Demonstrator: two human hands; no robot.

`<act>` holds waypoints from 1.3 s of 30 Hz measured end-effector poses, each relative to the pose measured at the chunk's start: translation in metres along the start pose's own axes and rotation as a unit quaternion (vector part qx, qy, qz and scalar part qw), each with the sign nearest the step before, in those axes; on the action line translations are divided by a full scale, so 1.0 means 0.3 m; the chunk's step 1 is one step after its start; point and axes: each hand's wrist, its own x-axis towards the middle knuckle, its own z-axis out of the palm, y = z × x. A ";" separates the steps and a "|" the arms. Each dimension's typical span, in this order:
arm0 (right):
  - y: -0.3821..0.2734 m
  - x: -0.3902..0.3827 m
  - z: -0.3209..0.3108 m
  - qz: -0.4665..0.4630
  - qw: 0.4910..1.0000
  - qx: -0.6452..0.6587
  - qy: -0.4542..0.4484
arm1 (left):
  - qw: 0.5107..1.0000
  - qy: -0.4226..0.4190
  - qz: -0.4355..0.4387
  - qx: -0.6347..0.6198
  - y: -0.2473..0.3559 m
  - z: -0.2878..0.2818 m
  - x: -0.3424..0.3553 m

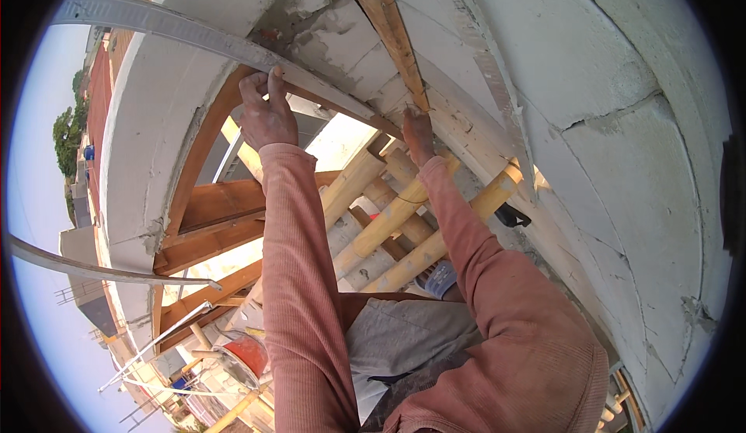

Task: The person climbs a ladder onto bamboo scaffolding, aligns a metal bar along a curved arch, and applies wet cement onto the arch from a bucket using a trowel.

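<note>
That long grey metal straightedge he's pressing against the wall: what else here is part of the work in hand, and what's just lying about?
In hand:
- long grey metal straightedge, left hand gripping it
- right hand at its other end
- white plastered block wall

Lying about:
- yellow bamboo scaffold poles
- red bucket below
- brown wooden arch formwork

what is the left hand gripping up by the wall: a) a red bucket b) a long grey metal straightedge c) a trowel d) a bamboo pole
b: the left hand has its fingers curled over the long grey metal straightedge laid along the white block wall, while the bamboo poles and the red bucket sit lower down, untouched.
</note>
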 end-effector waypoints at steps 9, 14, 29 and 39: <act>-0.456 -0.202 0.117 -0.313 0.948 -0.033 -0.043 | 1.000 0.006 0.016 -0.022 -0.019 -0.019 0.004; -0.618 -0.298 0.141 -0.259 0.945 0.050 -0.193 | 0.999 0.023 0.021 -0.003 -0.020 -0.033 0.012; -1.012 -0.493 0.342 -0.497 0.843 -0.007 -0.204 | 0.997 -0.012 0.007 0.080 0.029 -0.057 -0.021; -1.056 -0.529 0.460 -0.642 0.764 -0.027 -0.061 | 0.987 -0.085 -0.037 0.129 0.017 -0.087 0.001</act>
